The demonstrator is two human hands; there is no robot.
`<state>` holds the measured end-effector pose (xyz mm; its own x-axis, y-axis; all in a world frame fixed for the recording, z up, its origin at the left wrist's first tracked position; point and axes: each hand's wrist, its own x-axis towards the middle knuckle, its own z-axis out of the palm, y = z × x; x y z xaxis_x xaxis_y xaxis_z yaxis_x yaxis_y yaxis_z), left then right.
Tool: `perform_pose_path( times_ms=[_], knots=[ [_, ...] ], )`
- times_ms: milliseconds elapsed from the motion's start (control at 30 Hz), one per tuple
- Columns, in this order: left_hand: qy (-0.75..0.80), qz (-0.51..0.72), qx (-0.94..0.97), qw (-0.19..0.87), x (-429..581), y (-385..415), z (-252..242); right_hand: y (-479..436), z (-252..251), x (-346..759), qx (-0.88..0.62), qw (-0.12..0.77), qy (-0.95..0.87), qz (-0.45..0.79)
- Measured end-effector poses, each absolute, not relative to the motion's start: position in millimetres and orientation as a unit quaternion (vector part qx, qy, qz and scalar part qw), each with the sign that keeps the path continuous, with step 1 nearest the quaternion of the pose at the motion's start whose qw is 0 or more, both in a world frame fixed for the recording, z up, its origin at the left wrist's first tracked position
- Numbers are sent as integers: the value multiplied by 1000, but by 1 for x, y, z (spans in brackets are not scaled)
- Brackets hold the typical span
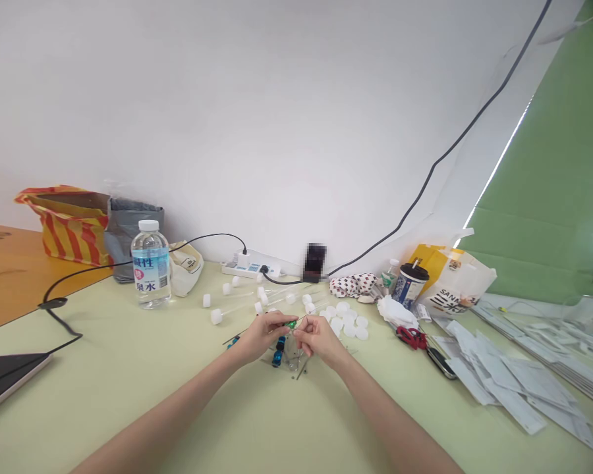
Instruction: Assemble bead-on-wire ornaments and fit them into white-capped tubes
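Green piece (291, 324) sits clamped in left grip (259, 338), right grip (321, 338) together alongside, tabletop (123, 375) open leftward.

We are in what looks like a small craft workroom or office: on our pale green table (128, 395) we see white-capped tubes (216, 316), shiny blue pieces (277, 358), red-handled scissors (415, 338) and a power strip (250, 270), plus a takeaway cup (408, 288) and spring-water bottle (149, 266); a green blind (548, 191) hangs at right.

Left hand (261, 336) partly covered the green piece (291, 324); shape unreadable. Beyond the grip, dark upright object (315, 261) was blurred. Far left of grip, flat device (10, 378) ran out of view.
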<state>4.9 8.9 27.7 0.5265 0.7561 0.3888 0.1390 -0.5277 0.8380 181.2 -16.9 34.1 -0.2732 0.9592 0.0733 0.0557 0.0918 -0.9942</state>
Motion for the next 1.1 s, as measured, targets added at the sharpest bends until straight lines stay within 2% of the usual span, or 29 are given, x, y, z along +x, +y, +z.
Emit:
perform_pose_path(
  times_ms=[133,433,800,1100],
  knots=[
    [290,384,790,379,6,9,26,-16,32,183,-439,438,-606,498],
    [294,357,813,354,6,5,29,-18,34,188,-455,405,-597,522],
    [284,361,802,383,2,6,35,-17,36,192,-398,365,-576,613],
    [282,350,811,375,3,4,36,-18,35,190,-452,384,-563,575]
  ],
)
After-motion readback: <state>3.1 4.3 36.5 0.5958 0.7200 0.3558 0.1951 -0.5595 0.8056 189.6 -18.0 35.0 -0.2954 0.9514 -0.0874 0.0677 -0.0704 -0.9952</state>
